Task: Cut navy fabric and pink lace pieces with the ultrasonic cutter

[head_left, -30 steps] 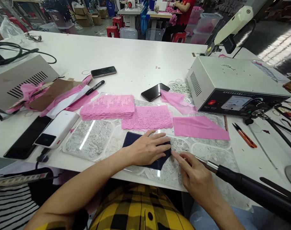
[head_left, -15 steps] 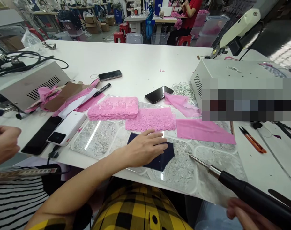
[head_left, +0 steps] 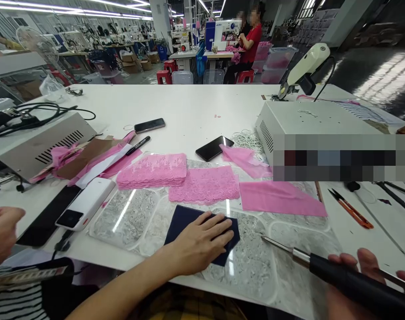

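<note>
Pressing flat, the left hand (head_left: 199, 242) pins the dark blue cloth (head_left: 182, 220) on the clear mat (head_left: 129, 213); the right hand (head_left: 359, 275) wraps the black tool (head_left: 342, 278); keep the cloth smooth, tip steady

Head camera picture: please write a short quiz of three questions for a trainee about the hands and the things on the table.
1. True or false: the left hand lies flat on the dark blue fabric piece.
2. What does the right hand hold?
A. orange snips
B. black tool with a metal tip
C. a phone
3. Fill in: the folded pink lace lies to the ____ of the flat pink lace piece.

Key:
1. True.
2. B, the black tool; the orange snips lie untouched on the table.
3. Left.
</note>
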Action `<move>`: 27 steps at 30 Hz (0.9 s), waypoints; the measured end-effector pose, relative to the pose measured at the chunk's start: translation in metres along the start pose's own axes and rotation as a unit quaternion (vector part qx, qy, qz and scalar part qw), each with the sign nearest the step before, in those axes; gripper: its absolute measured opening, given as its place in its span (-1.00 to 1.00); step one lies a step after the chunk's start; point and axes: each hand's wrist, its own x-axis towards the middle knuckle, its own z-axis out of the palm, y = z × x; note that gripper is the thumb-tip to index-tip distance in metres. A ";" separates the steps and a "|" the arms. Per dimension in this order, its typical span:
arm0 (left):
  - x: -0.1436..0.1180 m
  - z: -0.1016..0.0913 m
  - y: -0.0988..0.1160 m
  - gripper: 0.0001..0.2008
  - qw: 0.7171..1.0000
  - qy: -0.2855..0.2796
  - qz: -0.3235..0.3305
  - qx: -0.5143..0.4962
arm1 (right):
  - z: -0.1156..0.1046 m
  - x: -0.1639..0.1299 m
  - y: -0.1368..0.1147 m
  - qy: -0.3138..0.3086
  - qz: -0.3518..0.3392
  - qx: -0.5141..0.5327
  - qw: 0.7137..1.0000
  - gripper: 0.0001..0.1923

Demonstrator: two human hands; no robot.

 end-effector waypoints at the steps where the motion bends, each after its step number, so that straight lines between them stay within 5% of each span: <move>1: 0.000 0.000 0.000 -0.67 1.000 -0.001 -0.002 -0.003 | 0.008 0.005 -0.013 0.051 0.098 0.083 0.990 -0.50; 3: -0.001 0.002 -0.001 -0.67 1.000 0.000 -0.004 -0.006 | 0.023 0.016 -0.041 0.144 0.218 0.165 0.951 -0.68; 5: -0.001 0.003 -0.001 -0.67 1.000 0.004 -0.002 -0.008 | 0.038 0.026 -0.065 0.176 0.234 0.191 0.937 -0.73; 9: -0.001 0.003 -0.001 -0.67 1.000 0.010 0.001 -0.013 | 0.060 0.040 -0.093 0.123 0.171 0.227 0.951 -0.67; 17: -0.001 0.003 -0.002 -0.67 0.999 0.001 0.000 -0.032 | 0.091 0.055 -0.109 0.027 0.025 0.229 0.973 -0.81; 27: -0.003 -0.017 -0.008 -0.72 0.998 -0.006 -0.018 -0.054 | 0.084 0.052 -0.108 0.015 0.005 0.231 0.973 -0.88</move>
